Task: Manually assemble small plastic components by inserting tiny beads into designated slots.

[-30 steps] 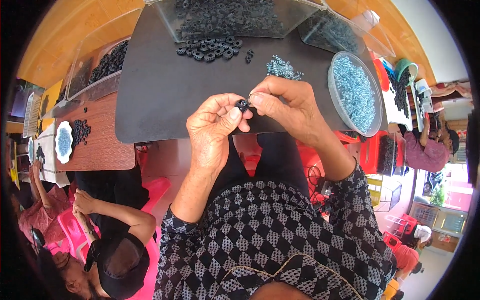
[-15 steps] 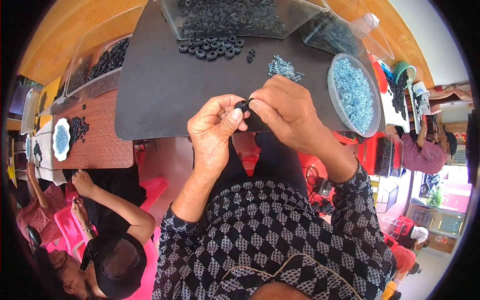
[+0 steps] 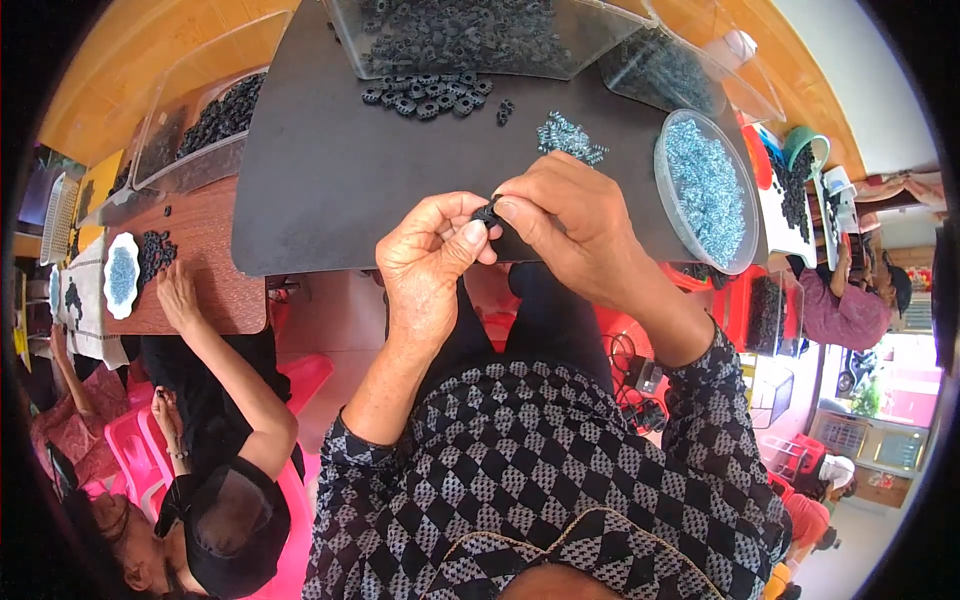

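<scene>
My left hand [image 3: 432, 258] and my right hand [image 3: 570, 225] meet over the near edge of a dark mat [image 3: 330, 170]. Between their fingertips they pinch one small black ring-shaped part [image 3: 487, 213], mostly hidden by the fingers. A loose pile of the same black rings [image 3: 428, 96] lies at the far side of the mat. A small heap of silvery-blue screws [image 3: 568, 138] lies just beyond my right hand.
A clear bin of black rings [image 3: 470, 35] stands at the back, a round bowl of small screws [image 3: 705, 190] at the right. Another person's hand [image 3: 178, 290] rests on a wooden table [image 3: 215, 270] at the left. A red stool [image 3: 700, 280] sits below.
Both hands have stayed joined on the small black part, with only slight shifts of the fingers. The view has tilted a little.
</scene>
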Action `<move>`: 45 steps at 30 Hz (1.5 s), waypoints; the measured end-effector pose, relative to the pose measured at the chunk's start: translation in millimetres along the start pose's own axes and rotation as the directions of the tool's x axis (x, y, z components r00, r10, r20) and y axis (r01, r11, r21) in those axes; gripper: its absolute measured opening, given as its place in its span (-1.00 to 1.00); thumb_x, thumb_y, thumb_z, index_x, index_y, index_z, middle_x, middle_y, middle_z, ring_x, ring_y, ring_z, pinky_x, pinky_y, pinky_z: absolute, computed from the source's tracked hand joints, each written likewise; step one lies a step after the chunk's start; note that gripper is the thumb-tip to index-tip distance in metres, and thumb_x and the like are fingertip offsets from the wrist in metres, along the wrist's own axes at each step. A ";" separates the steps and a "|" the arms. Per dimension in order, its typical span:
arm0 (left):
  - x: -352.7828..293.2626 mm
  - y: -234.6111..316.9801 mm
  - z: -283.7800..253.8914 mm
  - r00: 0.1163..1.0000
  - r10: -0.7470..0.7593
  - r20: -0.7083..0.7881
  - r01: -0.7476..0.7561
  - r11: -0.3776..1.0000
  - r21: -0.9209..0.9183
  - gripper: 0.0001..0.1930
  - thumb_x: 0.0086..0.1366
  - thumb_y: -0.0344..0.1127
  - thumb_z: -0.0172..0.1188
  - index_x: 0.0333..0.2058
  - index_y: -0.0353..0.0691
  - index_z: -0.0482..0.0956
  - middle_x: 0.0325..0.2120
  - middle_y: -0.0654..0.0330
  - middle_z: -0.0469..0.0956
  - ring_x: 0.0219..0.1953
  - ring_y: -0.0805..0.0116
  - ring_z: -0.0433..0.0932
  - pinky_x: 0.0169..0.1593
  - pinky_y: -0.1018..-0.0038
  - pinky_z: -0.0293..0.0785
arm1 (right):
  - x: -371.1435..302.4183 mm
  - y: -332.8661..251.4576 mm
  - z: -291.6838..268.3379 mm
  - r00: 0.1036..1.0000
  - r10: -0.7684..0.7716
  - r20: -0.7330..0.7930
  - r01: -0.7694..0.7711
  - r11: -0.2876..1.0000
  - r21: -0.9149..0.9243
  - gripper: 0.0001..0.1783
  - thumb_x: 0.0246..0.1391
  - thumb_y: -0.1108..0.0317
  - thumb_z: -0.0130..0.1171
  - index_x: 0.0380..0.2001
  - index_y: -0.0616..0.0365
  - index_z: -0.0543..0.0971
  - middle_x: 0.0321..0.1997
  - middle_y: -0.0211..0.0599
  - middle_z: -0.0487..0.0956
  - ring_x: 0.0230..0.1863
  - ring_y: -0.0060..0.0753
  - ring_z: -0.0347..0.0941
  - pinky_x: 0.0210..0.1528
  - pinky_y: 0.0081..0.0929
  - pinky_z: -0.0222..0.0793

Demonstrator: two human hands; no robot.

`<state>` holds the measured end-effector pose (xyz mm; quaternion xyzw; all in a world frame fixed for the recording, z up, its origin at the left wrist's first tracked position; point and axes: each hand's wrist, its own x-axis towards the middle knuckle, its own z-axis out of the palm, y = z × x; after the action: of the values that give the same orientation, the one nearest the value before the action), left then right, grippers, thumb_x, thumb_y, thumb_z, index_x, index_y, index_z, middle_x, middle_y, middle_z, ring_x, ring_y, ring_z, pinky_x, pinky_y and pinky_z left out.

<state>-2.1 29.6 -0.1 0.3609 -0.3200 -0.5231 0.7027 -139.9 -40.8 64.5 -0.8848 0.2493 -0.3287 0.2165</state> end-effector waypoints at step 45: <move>-4.3 -5.7 1.8 0.999 0.037 0.028 -0.036 0.999 -0.013 -0.84 0.28 -0.48 0.07 -0.18 -0.39 0.45 -0.41 0.21 0.54 -0.47 0.60 0.47 -0.33 0.67 0.44 | -4.5 -1.4 5.9 0.978 0.207 0.035 -0.209 0.970 0.123 -0.90 -0.01 0.44 0.16 -0.43 0.27 0.56 -0.53 -0.28 0.52 -0.51 -0.43 0.43 -0.49 -0.52 0.31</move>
<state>-7.5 32.4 -4.3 0.3430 -0.3330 -0.5172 0.7099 -138.4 -35.8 59.0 -0.8419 0.3171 -0.3096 0.3078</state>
